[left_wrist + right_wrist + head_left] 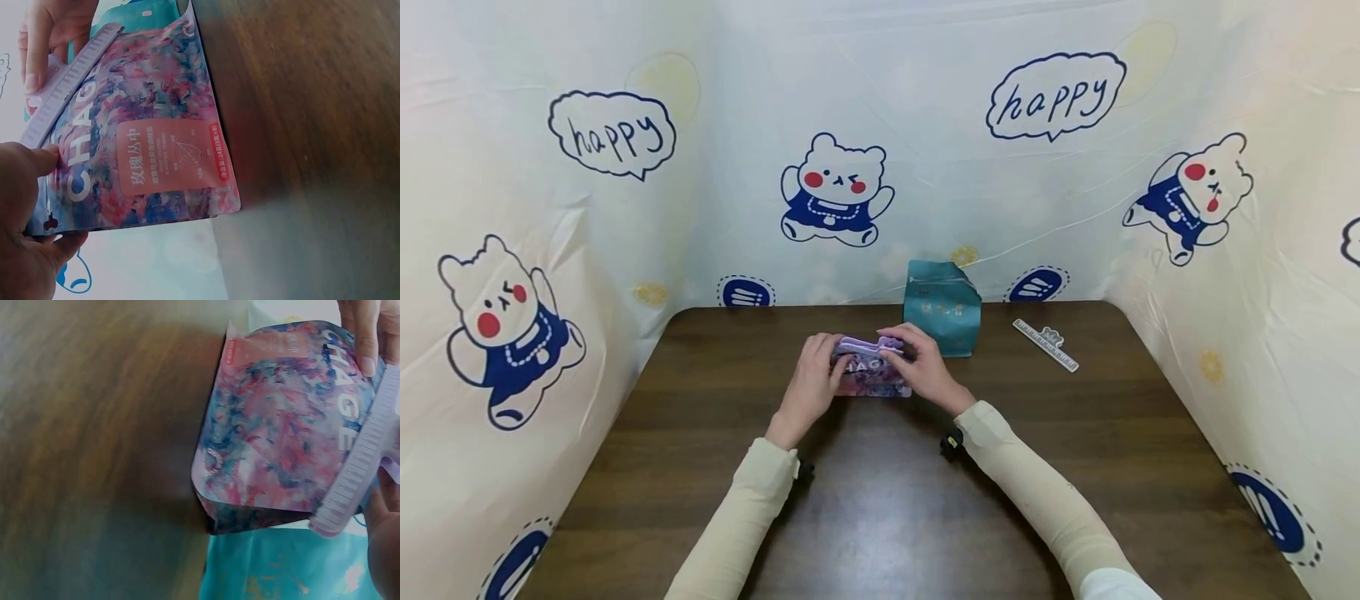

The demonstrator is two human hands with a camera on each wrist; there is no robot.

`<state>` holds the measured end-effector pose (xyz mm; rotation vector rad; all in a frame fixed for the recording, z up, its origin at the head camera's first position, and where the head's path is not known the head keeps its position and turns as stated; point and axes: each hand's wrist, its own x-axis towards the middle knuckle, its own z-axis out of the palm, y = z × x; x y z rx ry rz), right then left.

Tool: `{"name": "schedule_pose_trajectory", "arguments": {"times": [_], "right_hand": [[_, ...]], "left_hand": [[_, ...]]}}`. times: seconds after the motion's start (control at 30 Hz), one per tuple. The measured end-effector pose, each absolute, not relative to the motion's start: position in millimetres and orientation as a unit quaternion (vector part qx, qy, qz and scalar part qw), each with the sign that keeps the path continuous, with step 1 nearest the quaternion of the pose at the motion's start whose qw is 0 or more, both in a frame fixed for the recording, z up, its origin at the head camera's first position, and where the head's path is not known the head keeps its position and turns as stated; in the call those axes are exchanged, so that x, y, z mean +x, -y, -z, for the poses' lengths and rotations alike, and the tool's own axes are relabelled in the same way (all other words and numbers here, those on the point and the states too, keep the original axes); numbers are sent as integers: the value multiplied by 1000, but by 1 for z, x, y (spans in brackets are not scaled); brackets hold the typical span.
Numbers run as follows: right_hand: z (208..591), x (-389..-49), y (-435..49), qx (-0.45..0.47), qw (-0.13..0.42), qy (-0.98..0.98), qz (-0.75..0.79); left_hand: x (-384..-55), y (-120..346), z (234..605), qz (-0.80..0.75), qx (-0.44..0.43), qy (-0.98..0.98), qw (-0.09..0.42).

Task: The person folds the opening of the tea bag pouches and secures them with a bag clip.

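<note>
A pink and blue patterned pouch [150, 75] with CHAGE printed on it stands on the table, its front facing the body. At the pouch's upper left corner my left hand [811, 373] grips it, the thumb lying on the front and other fingers behind. My right hand [928, 367] pinches a light purple ruler [353, 478] with a figure shape on its back edge. The ruler lies along the pouch's top edge, its scale side toward the pouch front. In the left wrist view one ruler end comes close to the left thumb.
Just behind and right of the pouch stands a teal bag [943, 308]. Farther right lies a white ruler [1045, 343] with a figure on its edge. The brown wooden table [880, 517] meets a printed cloth backdrop [925, 192] at the back and sides.
</note>
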<state>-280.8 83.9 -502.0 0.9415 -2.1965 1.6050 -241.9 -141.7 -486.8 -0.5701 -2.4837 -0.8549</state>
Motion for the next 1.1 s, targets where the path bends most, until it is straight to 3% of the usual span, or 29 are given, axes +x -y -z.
{"name": "schedule_pose_trajectory", "arguments": {"times": [0.63,1.1], "right_hand": [[478,-277,-88,379,125,832,-385],[452,-284,-73,368,104,846,-371]], "left_hand": [[-254,158,493,402,-225,858,225],[-267,168,479,402,-229,850,251]]}}
